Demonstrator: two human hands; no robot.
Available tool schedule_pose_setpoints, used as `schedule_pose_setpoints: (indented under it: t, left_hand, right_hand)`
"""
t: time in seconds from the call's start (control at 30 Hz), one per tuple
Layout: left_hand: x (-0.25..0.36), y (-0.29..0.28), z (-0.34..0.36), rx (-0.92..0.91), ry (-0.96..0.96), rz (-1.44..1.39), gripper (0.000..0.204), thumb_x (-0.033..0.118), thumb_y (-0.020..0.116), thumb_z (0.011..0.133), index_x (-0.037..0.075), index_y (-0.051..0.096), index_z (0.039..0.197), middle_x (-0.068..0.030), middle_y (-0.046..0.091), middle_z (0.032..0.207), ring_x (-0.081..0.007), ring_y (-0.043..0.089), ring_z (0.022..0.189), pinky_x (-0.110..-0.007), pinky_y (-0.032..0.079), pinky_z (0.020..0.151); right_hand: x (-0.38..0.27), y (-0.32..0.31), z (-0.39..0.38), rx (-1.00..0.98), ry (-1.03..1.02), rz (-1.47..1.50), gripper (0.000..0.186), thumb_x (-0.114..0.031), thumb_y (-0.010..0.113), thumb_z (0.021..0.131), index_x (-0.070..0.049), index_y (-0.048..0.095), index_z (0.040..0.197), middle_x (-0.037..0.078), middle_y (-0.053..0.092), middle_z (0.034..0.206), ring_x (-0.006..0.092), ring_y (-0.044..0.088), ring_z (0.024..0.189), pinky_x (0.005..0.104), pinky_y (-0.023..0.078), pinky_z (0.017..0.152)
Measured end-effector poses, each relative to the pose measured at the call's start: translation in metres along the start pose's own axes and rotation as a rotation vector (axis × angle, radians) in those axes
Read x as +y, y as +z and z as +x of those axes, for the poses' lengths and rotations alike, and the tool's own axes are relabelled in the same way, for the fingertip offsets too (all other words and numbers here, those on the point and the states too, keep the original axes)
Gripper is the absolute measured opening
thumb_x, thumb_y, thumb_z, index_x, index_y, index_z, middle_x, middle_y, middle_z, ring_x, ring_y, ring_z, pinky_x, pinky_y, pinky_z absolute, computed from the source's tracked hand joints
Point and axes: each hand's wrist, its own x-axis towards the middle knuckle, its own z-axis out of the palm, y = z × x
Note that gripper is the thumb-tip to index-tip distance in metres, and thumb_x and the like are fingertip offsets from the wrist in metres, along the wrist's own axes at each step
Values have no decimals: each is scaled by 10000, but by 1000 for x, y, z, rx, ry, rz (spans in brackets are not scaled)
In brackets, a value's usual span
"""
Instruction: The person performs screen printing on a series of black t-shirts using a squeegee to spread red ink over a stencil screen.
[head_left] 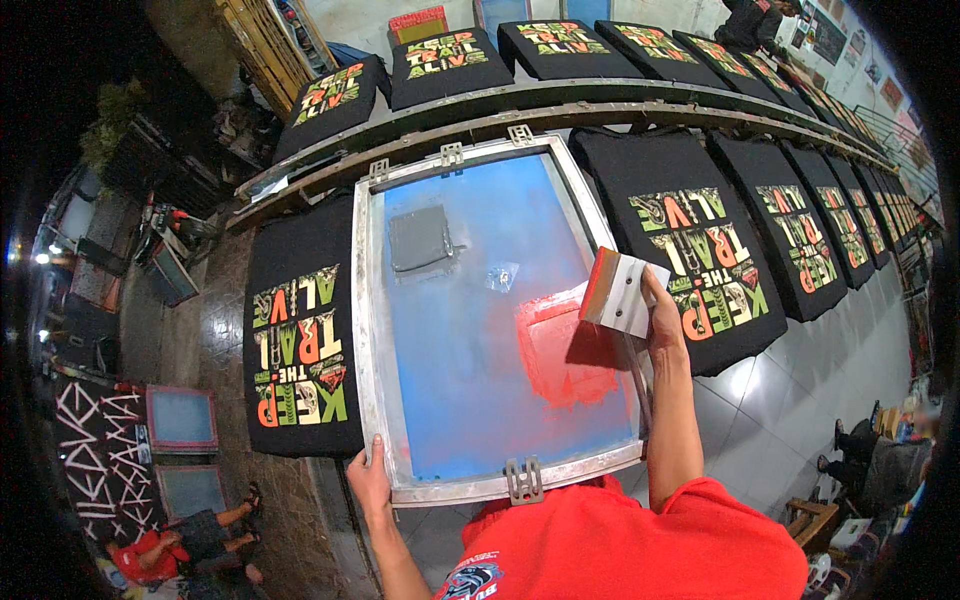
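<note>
A blue-meshed screen printing frame (pixel 450 330) with a pale metal border lies in front of me between black printed T-shirts. Red ink (pixel 570 365) covers a patch at its lower right, and grey tape (pixel 420 238) sits at the upper left. My left hand (pixel 371 480) is closed around the frame's near left corner. In my right hand (pixel 662 318) is a squeegee (pixel 627 294) with a whitish metal holder and a red-stained blade edge. It is raised over the frame's right side, beside the red ink.
Black T-shirts with colourful lettering lie on boards to the left (pixel 300 350), to the right (pixel 690 240) and along the far row (pixel 445 70). Metal hinge clips (pixel 523 480) stick out from the frame. People are at the far right (pixel 755 25) and lower left (pixel 165 550).
</note>
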Motion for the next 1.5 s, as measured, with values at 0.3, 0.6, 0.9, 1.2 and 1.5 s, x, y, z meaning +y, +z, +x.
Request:
schedule_pose_setpoints:
  t: [0.3,0.6,0.9,1.2,1.5]
  left_hand:
    - [19,17,5,-83,-50,32,452,319,682,959,-103,694,1120,-129,733,931,-134,619,831,-325,508,754]
    - [16,26,-11,-54,-87,40,462,334,690,955,-104,700,1102,-118,720,918,-142,610,834,-334,502,754]
    - [29,19,3,-151,-101,5,441,310,677,966,-106,697,1110,-120,726,954,-126,609,850,-319,502,761]
    - [0,41,15,-154,-96,-43,432,302,674,967,-70,682,1188,-122,733,992,-130,619,893,-316,502,806]
    - [-9,39,23,-185,-199,-204,436,289,701,956,-85,682,1177,-109,722,1007,-137,634,885,-307,510,797]
  right_hand:
    - [-7,-8,3,105,-4,27,393,-367,572,999,-36,653,1193,75,703,1079,193,699,905,322,555,798]
    - [-18,-7,17,80,-7,-126,475,-459,611,954,-49,649,1190,79,705,1048,190,696,875,332,545,784]
    - [-14,-5,13,144,-32,-9,457,-414,601,974,-80,606,1287,53,657,1223,192,651,1063,338,514,910]
    - [-36,6,-33,108,-227,-318,542,-273,771,862,9,576,1282,100,645,1152,203,650,994,338,529,877]
    - [8,73,-20,-366,-1059,-1718,213,-64,681,773,-113,700,980,45,710,948,241,653,965,398,431,938]
